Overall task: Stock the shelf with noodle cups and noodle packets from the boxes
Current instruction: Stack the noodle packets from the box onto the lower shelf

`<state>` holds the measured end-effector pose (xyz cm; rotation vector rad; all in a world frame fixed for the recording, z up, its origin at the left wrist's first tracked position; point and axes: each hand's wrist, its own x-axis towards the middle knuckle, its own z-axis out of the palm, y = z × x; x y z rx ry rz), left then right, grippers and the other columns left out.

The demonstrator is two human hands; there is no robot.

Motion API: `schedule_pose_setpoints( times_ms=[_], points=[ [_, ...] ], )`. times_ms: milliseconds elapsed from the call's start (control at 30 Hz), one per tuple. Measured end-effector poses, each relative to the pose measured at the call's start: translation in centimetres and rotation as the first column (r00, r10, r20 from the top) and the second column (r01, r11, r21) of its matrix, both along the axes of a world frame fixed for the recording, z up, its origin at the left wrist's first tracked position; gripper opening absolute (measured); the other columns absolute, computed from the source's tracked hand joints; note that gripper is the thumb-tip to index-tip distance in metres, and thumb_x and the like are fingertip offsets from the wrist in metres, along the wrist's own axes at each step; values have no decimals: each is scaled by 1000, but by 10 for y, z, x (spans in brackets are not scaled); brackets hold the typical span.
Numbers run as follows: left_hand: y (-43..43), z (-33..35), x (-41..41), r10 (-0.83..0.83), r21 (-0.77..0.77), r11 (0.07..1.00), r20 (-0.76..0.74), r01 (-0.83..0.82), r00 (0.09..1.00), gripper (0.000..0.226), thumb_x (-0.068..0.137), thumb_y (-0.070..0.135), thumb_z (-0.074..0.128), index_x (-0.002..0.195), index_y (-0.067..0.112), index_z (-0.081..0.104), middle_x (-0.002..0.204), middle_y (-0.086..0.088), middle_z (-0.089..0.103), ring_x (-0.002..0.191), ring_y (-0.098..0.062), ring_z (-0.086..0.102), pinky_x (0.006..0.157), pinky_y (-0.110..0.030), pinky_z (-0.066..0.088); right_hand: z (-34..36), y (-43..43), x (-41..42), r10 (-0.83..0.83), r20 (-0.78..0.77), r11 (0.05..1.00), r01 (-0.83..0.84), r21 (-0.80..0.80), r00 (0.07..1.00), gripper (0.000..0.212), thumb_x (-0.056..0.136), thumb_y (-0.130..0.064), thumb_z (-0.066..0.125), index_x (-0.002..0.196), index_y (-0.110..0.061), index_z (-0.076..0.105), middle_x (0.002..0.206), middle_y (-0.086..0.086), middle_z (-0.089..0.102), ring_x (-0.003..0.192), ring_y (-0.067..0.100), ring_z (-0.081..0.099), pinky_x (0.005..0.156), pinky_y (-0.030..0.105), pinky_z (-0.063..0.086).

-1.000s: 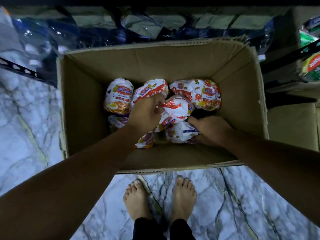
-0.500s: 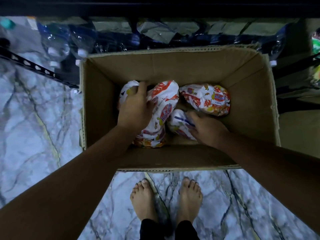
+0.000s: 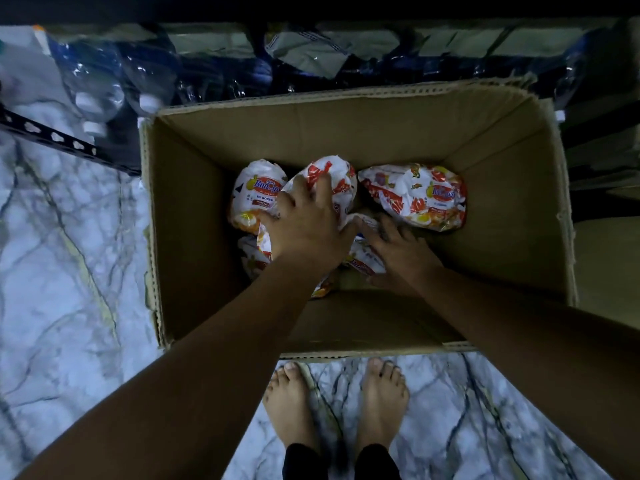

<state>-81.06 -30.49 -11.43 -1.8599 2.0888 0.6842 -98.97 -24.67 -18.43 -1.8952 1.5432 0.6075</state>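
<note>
Few noodle packets (image 3: 415, 199) lie in the nearly emptied cardboard box (image 3: 346, 133); the left hand (image 3: 308, 230) clutches one, the right hand (image 3: 398, 251) another, neither yet shelved.

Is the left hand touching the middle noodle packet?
Touching. In the head view the left hand lies over the middle noodle packet, fingers curled on it.

The box (image 3: 363, 133) stood on the floor (image 3: 69, 271), just beyond the person's feet (image 3: 289, 403). Inside it, along the far half, lay the left packet (image 3: 254, 192), the middle packet (image 3: 334, 174) and the right packet (image 3: 415, 195). The left hand (image 3: 308, 226) gripped the middle packet. Just to its right, the right hand (image 3: 398, 247) held a nearer packet (image 3: 363, 258). Bottles (image 3: 104, 91) lay behind the box's left corner.
</note>
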Motion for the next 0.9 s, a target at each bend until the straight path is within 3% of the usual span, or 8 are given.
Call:
schedule_pose_setpoints(
  times_ms=[167, 333, 433, 500, 633, 733, 900],
  points=[
    [-6, -18, 19, -139, 3, 990, 21, 139, 990, 123, 82, 67, 71, 151, 52, -29, 171, -13, -13, 151, -47, 16, 108, -71, 34, -6, 4, -1, 15, 141, 1000, -12, -26, 990, 114, 90, -49, 69, 143, -54, -32, 165, 10, -9, 149, 46, 17, 112, 61, 38],
    [-16, -24, 28, -167, 5, 986, -4, 167, 986, 120, 79, 70, 73, 152, 57, -22, 171, -9, 2, 150, -45, 21, 107, -70, 32, -20, 3, -4, 70, 78, 997, -69, -20, 994, 115, 85, -74, 57, 133, -56, -46, 166, 12, -7, 146, 48, 18, 107, 62, 39],
    [-26, -26, 25, -174, 38, 984, 17, 173, 985, 114, 84, 67, 70, 153, 57, -19, 169, -13, 7, 145, -48, 31, 104, -70, 41, -27, 0, -4, 53, 63, 998, -52, -23, 997, 116, 83, -76, 58, 127, -59, -49, 167, 11, -5, 146, 50, 17, 107, 63, 39],
    [-28, -28, 19, -198, 23, 980, 48, 197, 979, 113, 86, 64, 70, 151, 57, -22, 165, -18, 13, 134, -49, 45, 94, -65, 50, -32, -1, -5, 43, 69, 998, -39, -47, 997, 117, 84, -71, 61, 128, -60, -47, 167, 12, -2, 145, 50, 22, 107, 60, 43],
    [-27, -34, 13, -267, -14, 963, 70, 268, 961, 118, 82, 64, 73, 150, 59, -24, 156, -23, 24, 124, -48, 51, 85, -58, 55, -39, -2, -11, 38, 90, 996, -31, -84, 995, 121, 82, -57, 74, 139, -62, -34, 165, 12, 6, 139, 48, 34, 101, 54, 51],
    [-32, -38, 10, -294, -24, 954, 98, 298, 951, 117, 79, 71, 72, 154, 55, -17, 150, -22, 29, 122, -45, 52, 77, -48, 49, -40, -8, -12, 80, 67, 992, -74, -99, 995, 115, 80, -54, 78, 149, -53, -14, 161, 12, 15, 138, 46, 37, 101, 51, 50],
    [-34, -31, 16, -301, -55, 952, 21, 301, 954, 102, 85, 64, 68, 159, 49, 0, 136, -18, 40, 104, -39, 60, 67, -39, 43, -12, -15, -9, 39, 91, 998, -34, -48, 995, 107, 74, -54, 79, 155, -45, 9, 151, 12, 34, 133, 41, 44, 102, 47, 48]
  ],
)
